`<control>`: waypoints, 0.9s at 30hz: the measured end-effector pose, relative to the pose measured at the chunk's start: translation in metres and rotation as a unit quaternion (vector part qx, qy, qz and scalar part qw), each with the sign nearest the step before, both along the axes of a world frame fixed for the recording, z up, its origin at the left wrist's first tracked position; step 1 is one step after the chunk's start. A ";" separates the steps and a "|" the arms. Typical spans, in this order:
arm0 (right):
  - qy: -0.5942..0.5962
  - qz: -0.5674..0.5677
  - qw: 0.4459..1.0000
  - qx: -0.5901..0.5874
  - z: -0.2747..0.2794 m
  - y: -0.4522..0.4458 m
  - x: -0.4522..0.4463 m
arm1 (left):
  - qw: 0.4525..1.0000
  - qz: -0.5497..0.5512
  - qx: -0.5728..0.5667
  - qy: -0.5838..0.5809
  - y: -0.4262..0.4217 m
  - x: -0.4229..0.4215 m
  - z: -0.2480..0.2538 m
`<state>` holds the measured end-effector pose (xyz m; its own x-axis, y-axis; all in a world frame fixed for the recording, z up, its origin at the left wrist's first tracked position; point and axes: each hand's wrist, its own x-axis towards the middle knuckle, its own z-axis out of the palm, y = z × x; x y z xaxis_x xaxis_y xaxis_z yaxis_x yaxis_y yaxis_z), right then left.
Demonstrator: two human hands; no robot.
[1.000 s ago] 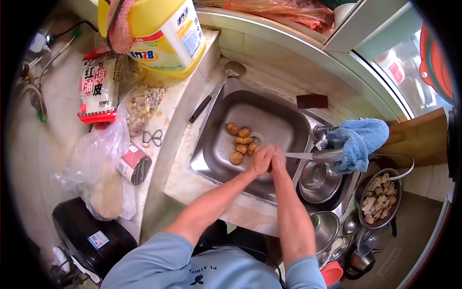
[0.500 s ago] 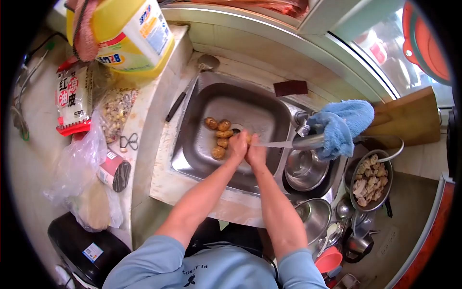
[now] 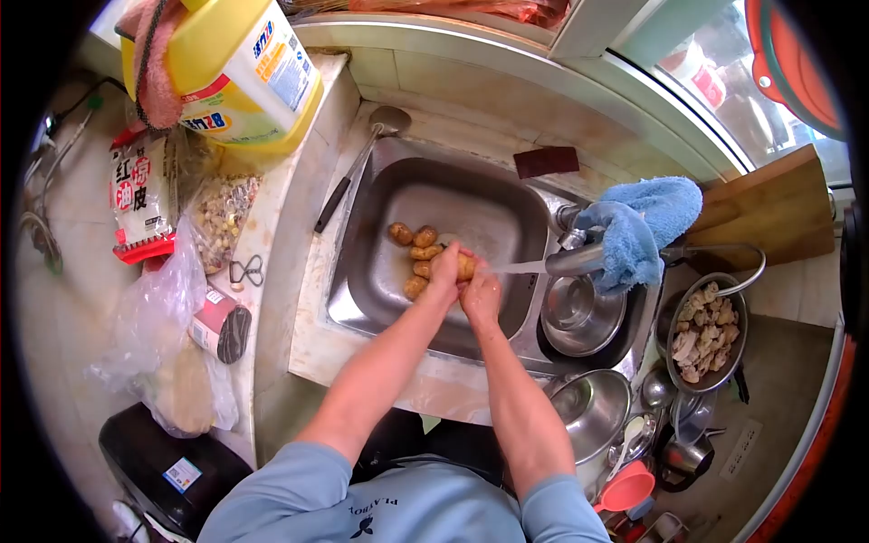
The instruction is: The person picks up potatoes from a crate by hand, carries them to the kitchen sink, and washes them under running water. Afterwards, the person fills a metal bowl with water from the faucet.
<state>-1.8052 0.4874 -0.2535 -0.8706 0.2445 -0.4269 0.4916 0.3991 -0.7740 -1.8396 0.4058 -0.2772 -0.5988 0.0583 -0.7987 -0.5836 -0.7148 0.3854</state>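
Observation:
Over the metal sink, my left hand and my right hand are closed together round a wet brown potato. Water runs sideways onto them from the metal faucet, which has a blue towel draped over it. Just left of my hands, several brown potatoes lie on the sink bottom, one of them partly hidden behind my left hand.
Metal bowls stand right of the sink, near a pot of meat pieces. A ladle lies along the left rim. A yellow jug and food packages are on the left counter; a wooden board leans at right.
The view has shifted, so the sink sits further left in the frame. My hands have turned slightly, and the potato between them now shows more clearly.

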 end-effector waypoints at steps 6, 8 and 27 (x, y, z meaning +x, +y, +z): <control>0.011 0.012 0.998 -0.064 -0.015 0.002 -0.010 | 0.984 -0.087 -0.097 0.123 0.003 0.007 0.001; -0.112 -0.075 0.963 -0.233 -0.006 0.002 -0.019 | 0.862 -0.124 -0.354 0.342 0.007 0.016 0.009; -0.086 -0.138 0.916 -0.368 -0.016 0.010 -0.029 | 0.870 -0.284 -0.359 0.184 0.010 0.035 -0.007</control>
<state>-1.8346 0.4977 -0.2692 -0.7233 0.0357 -0.6896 0.6354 -0.3564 -0.6850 -1.8044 0.4154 -0.2839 -0.8594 -0.0057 -0.5112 -0.5061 0.1512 0.8491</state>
